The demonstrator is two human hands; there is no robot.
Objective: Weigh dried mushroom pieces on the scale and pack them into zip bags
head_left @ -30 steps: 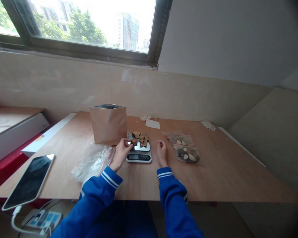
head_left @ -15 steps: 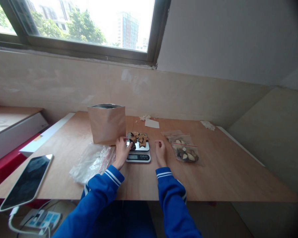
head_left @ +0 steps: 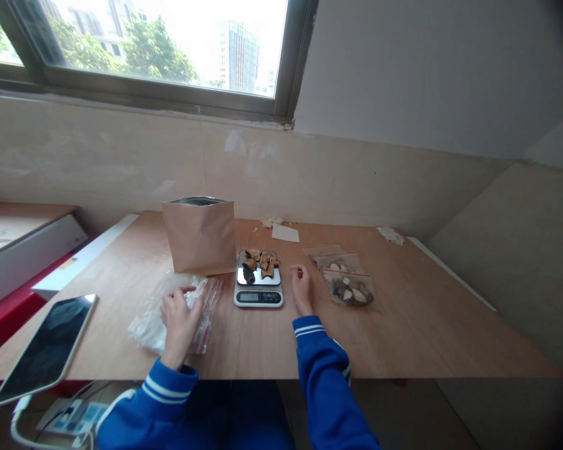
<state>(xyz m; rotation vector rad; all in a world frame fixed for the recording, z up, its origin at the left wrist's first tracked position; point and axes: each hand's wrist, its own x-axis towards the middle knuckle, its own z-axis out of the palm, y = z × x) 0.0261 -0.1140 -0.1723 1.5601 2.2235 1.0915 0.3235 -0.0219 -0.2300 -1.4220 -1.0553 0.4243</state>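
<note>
My left hand (head_left: 182, 317) is over a pile of clear plastic zip bags (head_left: 150, 312), its thumb and fingers apart; whether the fingertips press on the plastic I cannot tell. My right hand (head_left: 303, 290) rests on the table just right of the scale, fingers curled in, with nothing visible in them. Between my hands stands a white digital kitchen scale (head_left: 259, 299), its small display lit. Several brown, curled dried slices (head_left: 267, 262) lie on its plate, along with one darker piece (head_left: 248, 275) near the plate's left front.
An opened brown kraft pouch (head_left: 199, 237) stands upright behind the bags. Zip bags holding pale and dark pieces (head_left: 351, 292) lie to the right. A white card (head_left: 286, 233) is at the back. A tablet (head_left: 47, 347) with a charging cable overhangs the table's left front edge.
My left hand has left the dark piece on the scale and moved left and nearer, over the plastic bags. My right hand stays in place. The view has shifted slightly.
</note>
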